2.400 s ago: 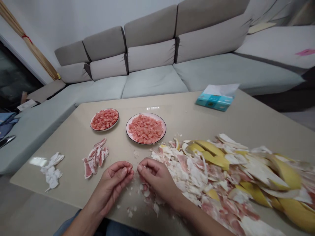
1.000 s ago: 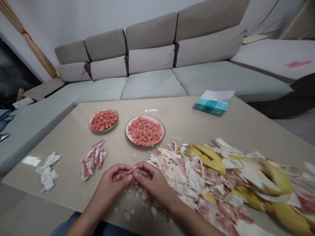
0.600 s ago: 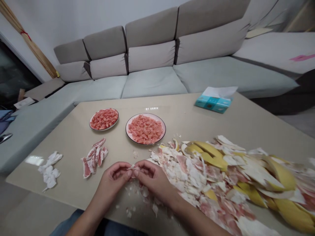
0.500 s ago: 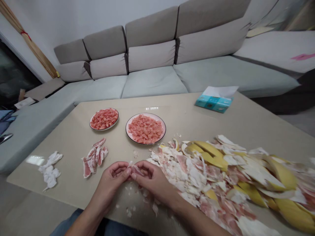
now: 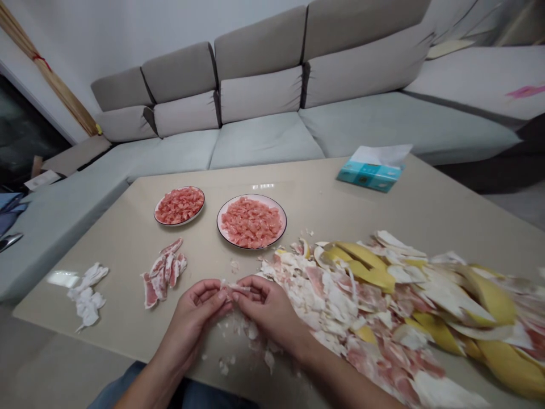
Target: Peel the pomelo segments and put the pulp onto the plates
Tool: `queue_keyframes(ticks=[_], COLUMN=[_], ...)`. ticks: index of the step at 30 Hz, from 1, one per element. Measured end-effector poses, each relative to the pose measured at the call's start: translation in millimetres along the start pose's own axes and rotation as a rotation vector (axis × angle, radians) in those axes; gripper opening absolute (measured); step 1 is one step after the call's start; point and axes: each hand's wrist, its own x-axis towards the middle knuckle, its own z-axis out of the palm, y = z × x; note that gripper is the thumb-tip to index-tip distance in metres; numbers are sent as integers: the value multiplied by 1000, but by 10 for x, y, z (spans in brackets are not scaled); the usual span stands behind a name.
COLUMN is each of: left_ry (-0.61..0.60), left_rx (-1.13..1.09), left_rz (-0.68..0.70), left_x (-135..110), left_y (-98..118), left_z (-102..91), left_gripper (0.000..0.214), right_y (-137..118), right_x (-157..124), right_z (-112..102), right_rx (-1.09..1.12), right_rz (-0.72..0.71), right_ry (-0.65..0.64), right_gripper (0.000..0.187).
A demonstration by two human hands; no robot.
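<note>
Between my fingertips, above the near part of the table, is a small pomelo segment with pale membrane on it. My left hand pinches its left end, and my right hand grips the other end with thumb and fingers. Just beyond and left of my left hand lie several unpeeled pomelo segments, pink with white skin. Two plates hold pink pomelo pulp: a nearer plate in the middle and a smaller plate to its left. Small white scraps are scattered below my hands.
A big heap of white membrane and pith with yellow pomelo rind covers the table's right side. Crumpled tissues lie at the left. A blue tissue pack sits at the far edge, before a grey sofa.
My right fingers have shifted slightly on the segment, and pale membrane now stretches between both hands. The plates and heap stay in place.
</note>
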Motion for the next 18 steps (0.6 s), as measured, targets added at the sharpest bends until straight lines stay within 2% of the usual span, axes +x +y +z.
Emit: queue_keyframes(ticks=[8, 14, 18], left_ry=[31, 25, -27], left_rx=[5, 26, 77], left_rz=[108, 83, 83], left_x=[9, 16, 28], left_y=[-55, -22, -20], left_z=[43, 29, 19], left_gripper=[25, 27, 26], right_y=[-83, -106, -139], right_x=[-2, -2, -6], right_z=[14, 8, 8], right_rx=[73, 59, 60], right_rz=[59, 55, 65], right_ry=[-11, -49, -44], right_gripper=[34, 33, 34])
